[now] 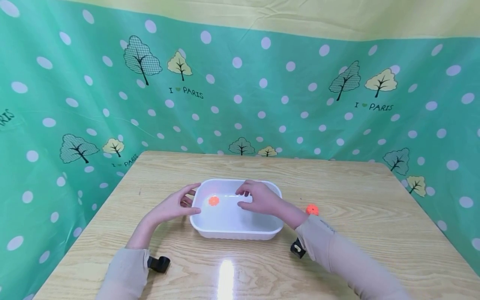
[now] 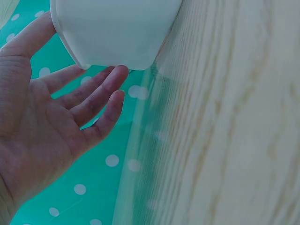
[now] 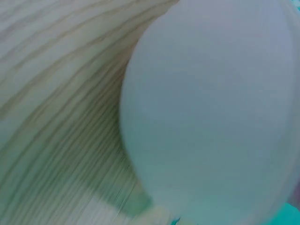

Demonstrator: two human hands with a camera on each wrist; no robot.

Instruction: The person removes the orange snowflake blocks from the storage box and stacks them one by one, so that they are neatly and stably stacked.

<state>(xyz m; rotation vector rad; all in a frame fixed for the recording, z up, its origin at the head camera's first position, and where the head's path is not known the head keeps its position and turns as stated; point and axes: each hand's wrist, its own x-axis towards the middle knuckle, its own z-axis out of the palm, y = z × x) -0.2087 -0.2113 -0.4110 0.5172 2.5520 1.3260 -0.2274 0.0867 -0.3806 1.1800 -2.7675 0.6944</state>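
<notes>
A white plastic basin (image 1: 236,235) stands on the wooden table, with one small orange disc-like piece (image 1: 213,201) lying inside near its left end. At the basin's left end is my left hand (image 1: 174,206), its thumb by the rim and its fingers spread along the outer wall; the left wrist view shows this palm (image 2: 51,112) beside the basin's side (image 2: 117,33). Over the basin's right half hovers my right hand (image 1: 260,198), thumb and fingers apart with nothing visible between them. The basin's wall (image 3: 206,108) fills most of the right wrist view, where the fingers are hidden.
A second orange piece (image 1: 312,209) rests on the table right of the basin, partly behind the right forearm. Black wrist mounts (image 1: 160,264) stick out at both cuffs. A green dotted curtain (image 1: 240,83) hangs behind the wooden table (image 1: 337,183).
</notes>
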